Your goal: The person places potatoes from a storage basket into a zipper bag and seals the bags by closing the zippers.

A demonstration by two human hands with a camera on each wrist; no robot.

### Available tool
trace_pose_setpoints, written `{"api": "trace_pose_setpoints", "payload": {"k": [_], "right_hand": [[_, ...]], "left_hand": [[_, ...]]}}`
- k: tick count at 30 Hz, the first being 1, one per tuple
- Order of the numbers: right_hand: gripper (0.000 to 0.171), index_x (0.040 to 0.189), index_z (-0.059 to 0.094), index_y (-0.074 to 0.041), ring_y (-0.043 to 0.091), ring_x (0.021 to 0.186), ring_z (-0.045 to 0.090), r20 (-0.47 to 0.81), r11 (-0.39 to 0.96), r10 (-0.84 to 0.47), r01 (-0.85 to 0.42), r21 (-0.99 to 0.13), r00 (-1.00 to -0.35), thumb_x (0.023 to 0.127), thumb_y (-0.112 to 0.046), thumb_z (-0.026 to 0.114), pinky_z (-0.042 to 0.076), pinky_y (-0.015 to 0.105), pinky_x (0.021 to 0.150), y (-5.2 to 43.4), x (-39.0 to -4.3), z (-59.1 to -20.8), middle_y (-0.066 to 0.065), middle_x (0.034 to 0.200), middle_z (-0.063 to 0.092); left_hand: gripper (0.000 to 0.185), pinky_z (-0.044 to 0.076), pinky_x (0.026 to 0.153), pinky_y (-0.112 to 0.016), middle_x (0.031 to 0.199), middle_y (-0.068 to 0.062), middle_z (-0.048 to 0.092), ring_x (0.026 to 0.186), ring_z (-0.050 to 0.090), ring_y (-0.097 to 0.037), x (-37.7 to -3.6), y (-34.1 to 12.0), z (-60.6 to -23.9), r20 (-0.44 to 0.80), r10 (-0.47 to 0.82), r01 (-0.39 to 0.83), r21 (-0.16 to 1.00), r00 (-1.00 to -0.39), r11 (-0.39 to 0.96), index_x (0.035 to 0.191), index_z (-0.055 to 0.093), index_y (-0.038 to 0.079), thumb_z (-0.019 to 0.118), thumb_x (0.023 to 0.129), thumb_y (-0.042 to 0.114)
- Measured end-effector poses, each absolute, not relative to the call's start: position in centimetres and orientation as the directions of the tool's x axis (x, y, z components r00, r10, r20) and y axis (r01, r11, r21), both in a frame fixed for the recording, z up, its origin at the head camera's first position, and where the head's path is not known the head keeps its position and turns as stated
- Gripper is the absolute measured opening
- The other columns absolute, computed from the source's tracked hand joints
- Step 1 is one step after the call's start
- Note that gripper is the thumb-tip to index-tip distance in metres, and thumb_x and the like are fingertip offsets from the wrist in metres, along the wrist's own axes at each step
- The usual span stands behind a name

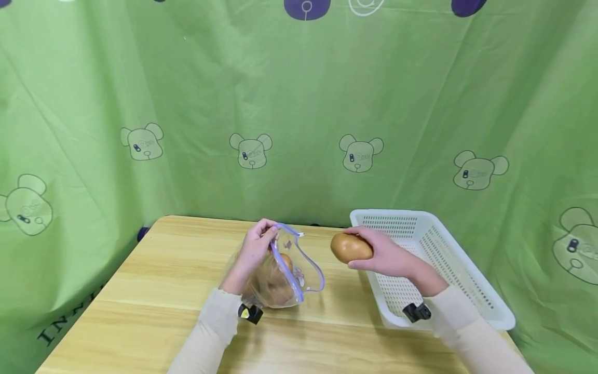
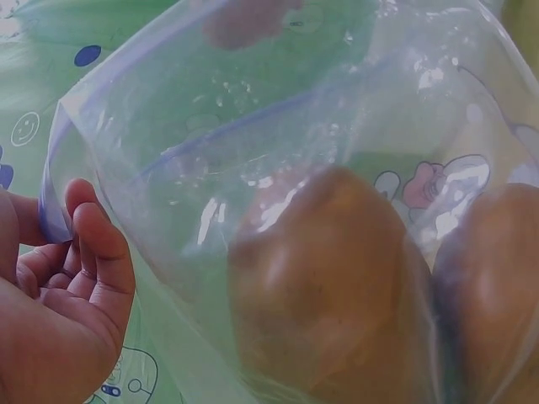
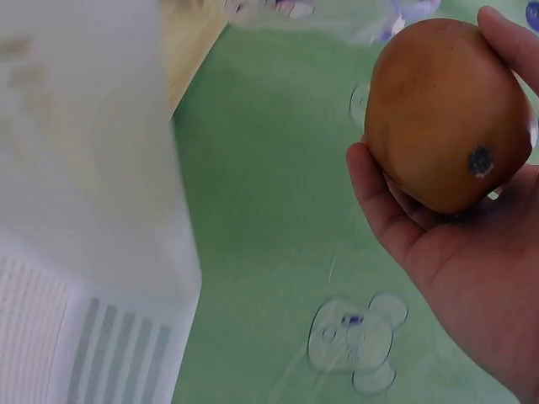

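My left hand (image 1: 254, 245) pinches the rim of a clear zip bag (image 2: 181, 198) with a purple-blue seal and printed cartoon figures. The bag's mouth gapes toward the right. Through its film, the left wrist view shows two brownish-orange fruits (image 2: 324, 286) side by side. To the right of the bag, apart from it, my right hand (image 1: 390, 255) grips another smooth, rounded brownish-orange fruit (image 1: 350, 248). A dark spot marks one end of this fruit in the right wrist view, where thumb and fingers lie around it.
A white perforated plastic basket (image 1: 483, 280) stands at the right of the wooden table (image 1: 154, 275), partly beneath my right forearm. Behind the table hangs a green curtain (image 1: 299, 93) with bear-head prints. A small black camera sits on each wrist.
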State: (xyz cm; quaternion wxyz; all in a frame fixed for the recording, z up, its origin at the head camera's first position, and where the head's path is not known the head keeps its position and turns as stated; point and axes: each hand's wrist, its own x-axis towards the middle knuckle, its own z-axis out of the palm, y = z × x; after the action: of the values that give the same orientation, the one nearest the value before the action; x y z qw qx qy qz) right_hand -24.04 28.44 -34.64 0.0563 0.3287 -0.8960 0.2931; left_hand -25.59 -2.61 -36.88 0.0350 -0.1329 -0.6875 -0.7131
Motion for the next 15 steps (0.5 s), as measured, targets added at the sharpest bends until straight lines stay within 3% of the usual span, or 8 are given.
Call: {"api": "trace_pose_setpoints", "payload": {"k": [9,15], "right_hand": [[0.061,0.134,0.049,-0.016,0.017,0.105,0.053,0.284,0.450,-0.701,-0.715,-0.535,-0.654,0.081,-0.028,0.075,0.048,0.037,0.083,24.5,-23.3,-35.3,0.001,0.126,0.053],[0.056,0.134,0.049,-0.017,0.016,0.107,0.052,0.267,0.444,-0.739,-0.745,-0.498,-0.618,0.084,-0.032,0.071,0.047,0.037,0.085,22.5,-23.3,-36.2,0.000,0.126,0.052]], "left_hand": [[0.013,0.043,0.050,-0.021,0.071,-0.006,0.051,0.055,0.046,-0.009,-24.5,-2.8,-35.6,0.268,0.124,0.265,0.963,-0.955,-0.040,0.099,0.053,-0.014,0.045,0.096,-0.004],[0.014,0.043,0.050,-0.022,0.071,-0.006,0.051,0.055,0.046,-0.009,-24.8,-3.0,-35.7,0.280,0.132,0.277,0.960,-0.951,-0.037,0.100,0.053,-0.015,0.045,0.095,-0.004]]}}
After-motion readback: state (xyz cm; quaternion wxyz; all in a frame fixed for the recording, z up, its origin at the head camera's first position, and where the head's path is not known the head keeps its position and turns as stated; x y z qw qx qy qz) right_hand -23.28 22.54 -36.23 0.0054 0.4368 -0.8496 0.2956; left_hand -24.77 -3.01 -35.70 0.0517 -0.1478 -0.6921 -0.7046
